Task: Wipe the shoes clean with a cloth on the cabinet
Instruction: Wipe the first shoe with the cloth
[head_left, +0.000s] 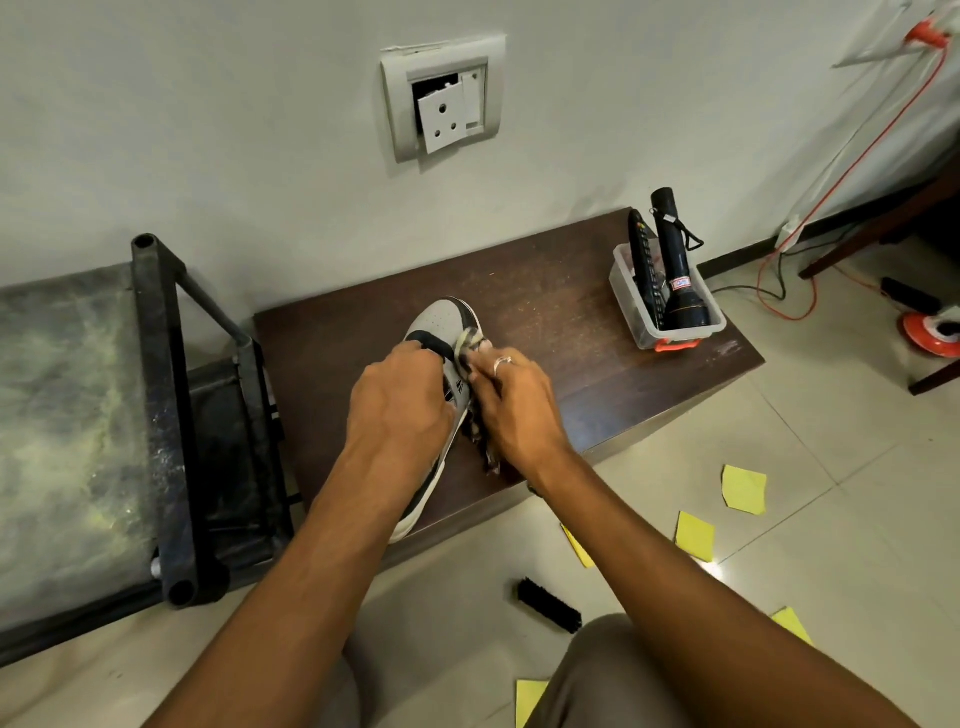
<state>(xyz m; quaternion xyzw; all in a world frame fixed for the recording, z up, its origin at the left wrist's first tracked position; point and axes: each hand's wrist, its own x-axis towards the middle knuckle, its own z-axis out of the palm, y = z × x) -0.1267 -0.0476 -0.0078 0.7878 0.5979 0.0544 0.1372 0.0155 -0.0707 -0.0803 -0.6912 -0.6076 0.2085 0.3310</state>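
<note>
A grey, white and black sneaker (442, 321) lies on the dark brown cabinet top (545, 291), toe pointing to the wall. My left hand (397, 402) grips the shoe over its middle and holds it down. My right hand (511, 400), with a ring on one finger, is closed on a dark patterned cloth (470, 343) pressed against the shoe's right side. A tail of the cloth hangs below my right hand. The shoe's heel sticks out over the cabinet's front edge under my left forearm.
A clear plastic tub (670, 304) with a black torch and a remote stands at the cabinet's right end. A black metal-framed cot (166, 415) stands left. A black brush (549, 605) and yellow paper notes (744, 488) lie on the tiled floor. Cables run along the right.
</note>
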